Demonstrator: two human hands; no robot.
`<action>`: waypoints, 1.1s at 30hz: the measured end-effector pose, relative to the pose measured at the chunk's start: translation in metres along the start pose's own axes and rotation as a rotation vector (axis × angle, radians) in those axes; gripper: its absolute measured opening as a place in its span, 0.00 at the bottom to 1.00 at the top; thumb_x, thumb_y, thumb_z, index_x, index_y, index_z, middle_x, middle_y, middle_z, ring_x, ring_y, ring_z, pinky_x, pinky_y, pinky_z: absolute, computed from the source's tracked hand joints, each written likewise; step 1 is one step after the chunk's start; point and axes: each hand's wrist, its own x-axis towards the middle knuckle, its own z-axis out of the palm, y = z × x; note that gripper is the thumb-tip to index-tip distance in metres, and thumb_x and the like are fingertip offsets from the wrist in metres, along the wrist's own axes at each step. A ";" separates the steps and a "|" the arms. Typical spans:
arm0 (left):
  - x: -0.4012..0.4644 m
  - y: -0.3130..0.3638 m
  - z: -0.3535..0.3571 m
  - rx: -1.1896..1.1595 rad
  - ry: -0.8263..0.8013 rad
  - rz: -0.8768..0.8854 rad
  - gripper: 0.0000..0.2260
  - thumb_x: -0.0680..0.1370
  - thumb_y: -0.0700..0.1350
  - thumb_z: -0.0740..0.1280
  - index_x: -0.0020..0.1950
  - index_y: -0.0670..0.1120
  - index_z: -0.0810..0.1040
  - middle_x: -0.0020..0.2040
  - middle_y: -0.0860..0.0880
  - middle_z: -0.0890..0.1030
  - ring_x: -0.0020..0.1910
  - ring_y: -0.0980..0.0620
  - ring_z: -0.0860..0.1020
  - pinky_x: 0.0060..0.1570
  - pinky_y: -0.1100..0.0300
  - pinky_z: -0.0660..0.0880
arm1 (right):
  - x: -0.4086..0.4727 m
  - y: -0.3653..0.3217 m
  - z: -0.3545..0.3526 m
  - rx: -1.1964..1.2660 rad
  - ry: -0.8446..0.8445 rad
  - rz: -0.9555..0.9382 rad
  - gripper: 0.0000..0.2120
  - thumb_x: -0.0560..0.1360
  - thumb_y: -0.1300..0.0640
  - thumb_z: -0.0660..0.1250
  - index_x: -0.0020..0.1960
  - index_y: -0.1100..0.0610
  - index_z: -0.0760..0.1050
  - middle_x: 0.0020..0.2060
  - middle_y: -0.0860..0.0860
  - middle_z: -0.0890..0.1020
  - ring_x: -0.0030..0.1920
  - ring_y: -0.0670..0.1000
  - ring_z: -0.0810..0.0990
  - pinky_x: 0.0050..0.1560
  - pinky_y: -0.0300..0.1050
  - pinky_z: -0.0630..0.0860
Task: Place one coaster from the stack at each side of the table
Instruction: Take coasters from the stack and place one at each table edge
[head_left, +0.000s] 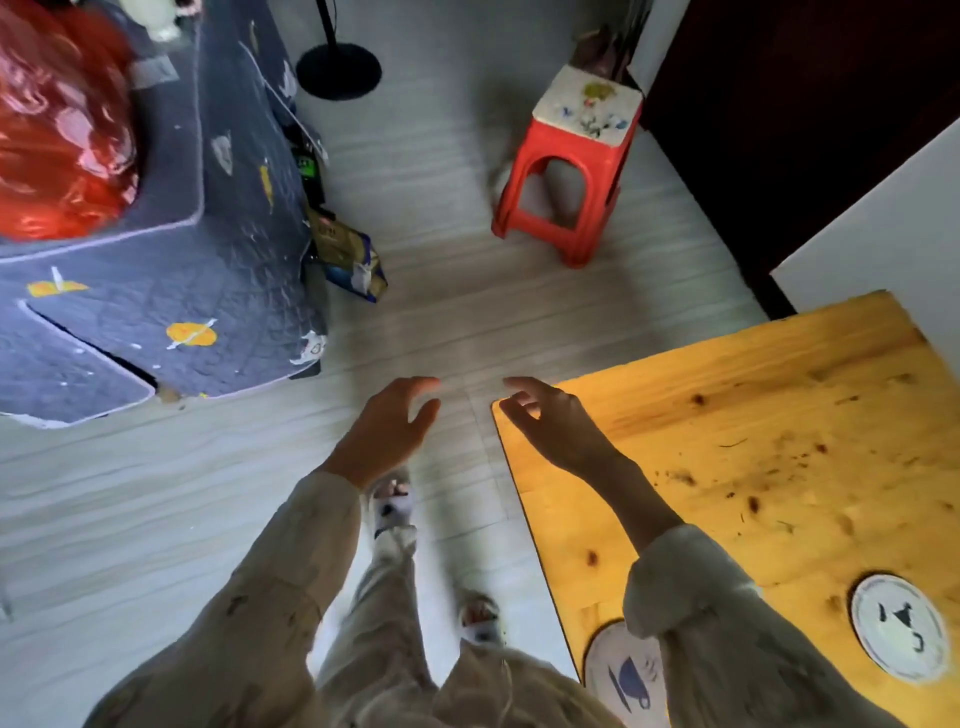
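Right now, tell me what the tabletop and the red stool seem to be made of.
Tabletop: looks like pale pine wood with a yellowish clear finish; grain lines and dark knots show. Red stool: probably moulded plastic, judging by its uniform colour, smooth sheen and arched cut-outs; its pale top is patterned, material unclear.

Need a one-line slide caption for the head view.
Both empty hands, left and right, reach past the wooden table; two coasters lie on it.

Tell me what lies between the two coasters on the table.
In the head view, the right sleeve crosses between the cup coaster and the other coaster; otherwise only bare table.
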 end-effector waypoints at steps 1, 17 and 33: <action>0.019 -0.003 -0.009 0.004 -0.025 0.015 0.15 0.77 0.42 0.60 0.64 0.42 0.71 0.64 0.41 0.75 0.64 0.46 0.72 0.62 0.59 0.65 | 0.016 -0.005 -0.002 0.008 0.014 0.017 0.17 0.78 0.55 0.61 0.66 0.58 0.69 0.59 0.58 0.80 0.59 0.55 0.79 0.57 0.45 0.73; 0.296 0.035 -0.089 0.060 -0.368 0.335 0.14 0.76 0.41 0.62 0.61 0.43 0.74 0.60 0.43 0.78 0.58 0.44 0.76 0.57 0.56 0.72 | 0.173 -0.043 -0.060 0.196 0.445 0.402 0.17 0.77 0.55 0.62 0.65 0.57 0.71 0.58 0.57 0.81 0.57 0.54 0.80 0.54 0.37 0.71; 0.464 0.217 0.057 0.182 -0.919 0.668 0.13 0.76 0.41 0.62 0.60 0.45 0.74 0.59 0.44 0.79 0.56 0.51 0.76 0.61 0.55 0.71 | 0.187 0.055 -0.176 0.447 0.885 0.821 0.18 0.78 0.56 0.61 0.66 0.60 0.69 0.59 0.58 0.81 0.59 0.55 0.80 0.58 0.45 0.75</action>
